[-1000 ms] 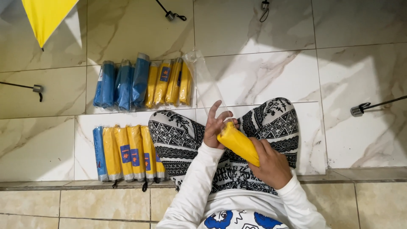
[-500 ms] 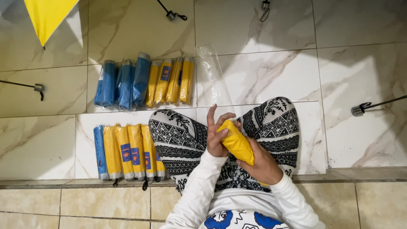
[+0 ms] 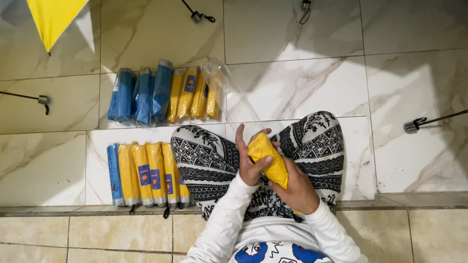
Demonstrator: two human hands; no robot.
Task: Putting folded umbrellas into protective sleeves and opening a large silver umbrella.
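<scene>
I'm seeing the right hand [image 3: 297,192] gripping the lower end of a folded yellow umbrella [image 3: 268,160] over the lap, left hand [image 3: 249,163] wrapping its top, some fingers [image 3: 241,136] splayed loose; I'm judging this one mid-pack. Beside the knee, a sleeved row [image 3: 146,173] is lying done on the floor [image 3: 399,92]; further out a second row [image 3: 163,95], a clear sleeve [image 3: 231,90] waiting
</scene>
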